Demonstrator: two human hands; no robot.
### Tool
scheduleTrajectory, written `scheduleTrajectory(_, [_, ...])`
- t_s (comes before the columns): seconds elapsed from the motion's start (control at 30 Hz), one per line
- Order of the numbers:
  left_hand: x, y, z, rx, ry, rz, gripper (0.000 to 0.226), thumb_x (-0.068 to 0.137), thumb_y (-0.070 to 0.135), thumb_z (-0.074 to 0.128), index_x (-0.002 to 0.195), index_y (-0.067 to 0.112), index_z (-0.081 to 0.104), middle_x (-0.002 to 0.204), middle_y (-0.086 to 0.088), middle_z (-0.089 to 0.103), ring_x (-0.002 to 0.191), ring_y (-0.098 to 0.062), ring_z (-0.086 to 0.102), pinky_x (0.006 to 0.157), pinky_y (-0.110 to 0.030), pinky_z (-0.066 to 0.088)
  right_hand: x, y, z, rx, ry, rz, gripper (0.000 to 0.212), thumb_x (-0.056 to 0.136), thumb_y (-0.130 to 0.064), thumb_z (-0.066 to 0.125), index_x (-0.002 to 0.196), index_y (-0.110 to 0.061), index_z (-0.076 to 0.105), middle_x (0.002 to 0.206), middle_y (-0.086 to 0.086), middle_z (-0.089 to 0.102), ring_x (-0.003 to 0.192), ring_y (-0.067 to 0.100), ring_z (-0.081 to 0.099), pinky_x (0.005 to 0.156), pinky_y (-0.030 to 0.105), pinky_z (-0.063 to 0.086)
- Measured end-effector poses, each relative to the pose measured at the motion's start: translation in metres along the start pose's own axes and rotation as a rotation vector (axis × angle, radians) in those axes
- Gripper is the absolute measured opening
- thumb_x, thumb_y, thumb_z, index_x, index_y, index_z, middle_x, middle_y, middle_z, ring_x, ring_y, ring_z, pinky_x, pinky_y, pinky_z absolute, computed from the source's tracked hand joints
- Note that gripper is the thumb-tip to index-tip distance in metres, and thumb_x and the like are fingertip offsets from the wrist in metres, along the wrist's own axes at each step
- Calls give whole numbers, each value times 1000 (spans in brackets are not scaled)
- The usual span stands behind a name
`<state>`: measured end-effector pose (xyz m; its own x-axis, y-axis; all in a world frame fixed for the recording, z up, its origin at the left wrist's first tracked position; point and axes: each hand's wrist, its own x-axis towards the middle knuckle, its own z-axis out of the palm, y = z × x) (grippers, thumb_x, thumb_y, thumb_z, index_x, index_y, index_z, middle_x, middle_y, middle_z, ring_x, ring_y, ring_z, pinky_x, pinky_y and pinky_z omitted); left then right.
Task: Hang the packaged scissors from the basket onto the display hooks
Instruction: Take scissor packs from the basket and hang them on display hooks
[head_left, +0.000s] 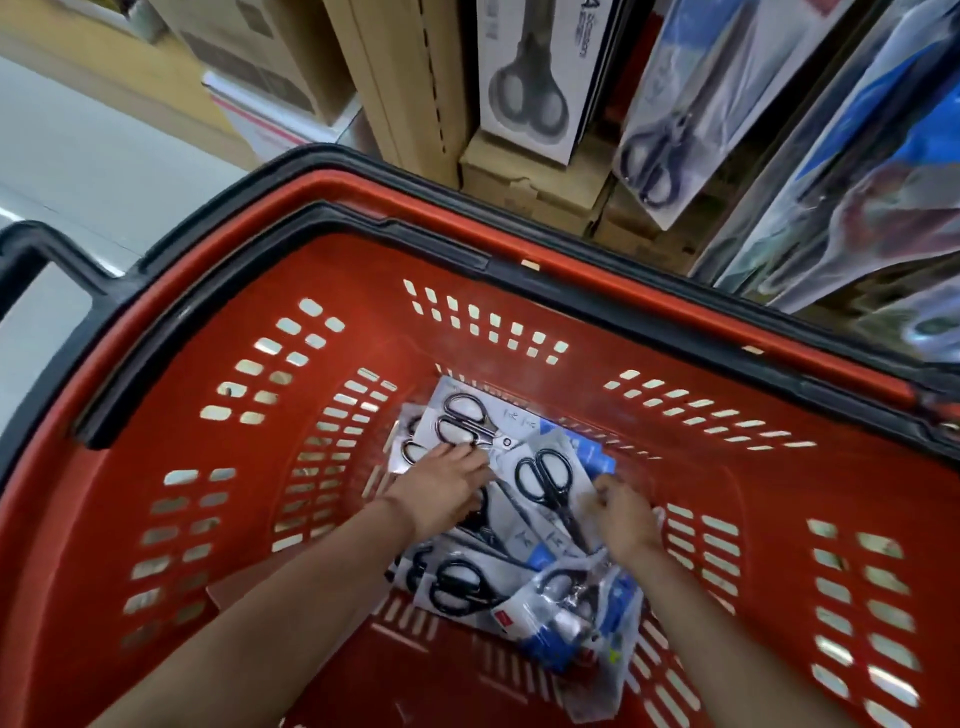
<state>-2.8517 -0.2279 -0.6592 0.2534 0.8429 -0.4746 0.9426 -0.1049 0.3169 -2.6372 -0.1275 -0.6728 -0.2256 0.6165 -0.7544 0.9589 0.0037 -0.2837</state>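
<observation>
Display packs (660, 130) hang beyond a red basket (363, 322). Inside, left hand (441, 493) lies flat on packaged scissors (467, 421); right hand (626, 514) pinches one pack (550, 488).

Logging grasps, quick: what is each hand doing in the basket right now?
Left hand: fingers on the far scissors pack, grip cannot be told.
Right hand: pinches the middle scissors pack at its edge.

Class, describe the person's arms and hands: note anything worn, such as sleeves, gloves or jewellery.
The left forearm and right forearm are bare, with no sleeve in view. The left hand and right hand wear no gloves, and no watch, bracelet or ring shows.
</observation>
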Motion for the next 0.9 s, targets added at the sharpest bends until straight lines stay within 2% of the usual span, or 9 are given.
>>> scheduleTrajectory(0.07, [2, 5, 0, 46, 2, -7, 46, 94, 29, 50, 138, 17, 41, 133, -3, 43, 122, -21, 37, 103, -33, 27, 2, 2, -6, -42, 6, -14, 34, 97, -20, 49, 65, -22, 37, 84, 12, 60, 92, 30, 60, 75, 34, 40])
scheduleTrajectory(0.23, [5, 6, -11, 165, -127, -90, 44, 92, 41, 49, 129, 16, 51, 131, -6, 45, 125, -24, 33, 104, -31, 21, -7, 2, -17, 3, 65, -43, 39, 98, -18, 46, 63, -23, 29, 62, -1, 42, 77, 23, 50, 66, 28, 29])
scheduleTrajectory(0.37, [-10, 2, -25, 106, -247, -121, 44, 92, 24, 54, 134, 15, 43, 130, -4, 54, 122, -23, 45, 101, -32, 33, -21, -1, -27, 68, 117, -87, 36, 97, -9, 44, 65, -20, 31, 62, -3, 43, 71, 22, 47, 65, 30, 33])
scheduleTrajectory(0.5, [-30, 1, -55, 119, -267, -135, 52, 89, 10, 54, 136, 14, 32, 112, -1, 65, 103, -22, 61, 79, -30, 44, -42, -15, -48, 241, 242, -183, 27, 96, -7, 45, 72, -17, 38, 69, 4, 56, 70, 23, 55, 65, 30, 41])
scheduleTrajectory(0.57, [-40, 0, -70, 75, -211, -190, 43, 97, 14, 46, 138, 12, 32, 98, 0, 64, 92, -20, 60, 74, -29, 43, -56, -26, -59, 306, 320, -261, 17, 96, -6, 47, 81, -14, 43, 67, 0, 56, 63, 16, 55, 61, 22, 43])
scheduleTrajectory(0.63, [-48, 0, -82, -4, -138, -227, 35, 100, 25, 45, 131, 11, 37, 90, -2, 60, 82, -19, 55, 72, -31, 43, -71, -36, -68, 381, 402, -326, 11, 95, -5, 48, 87, -12, 46, 65, -5, 54, 56, 7, 48, 51, 9, 36])
scheduleTrajectory(0.7, [-58, 1, -92, -107, -97, -268, 37, 98, 34, 47, 123, 8, 41, 98, -8, 62, 83, -22, 55, 76, -33, 45, -84, -45, -74, 438, 464, -375, 6, 96, -5, 48, 91, -8, 51, 67, 1, 56, 57, 13, 47, 50, 13, 35])
scheduleTrajectory(0.8, [-75, 6, -99, -236, -53, -336, 43, 96, 34, 51, 127, 6, 41, 110, -13, 63, 97, -25, 60, 85, -34, 47, -100, -49, -83, 522, 549, -431, 10, 96, -6, 48, 89, 0, 50, 75, 20, 59, 63, 17, 44, 55, 21, 33])
scheduleTrajectory(0.9, [-91, 7, -101, -413, 33, -421, 22, 94, 28, 56, 103, 13, 44, 88, -3, 61, 76, -13, 54, 61, -16, 41, -118, -49, -97, 516, 647, -473, 15, 96, -8, 50, 82, -4, 47, 74, 20, 57, 63, 25, 45, 58, 26, 32])
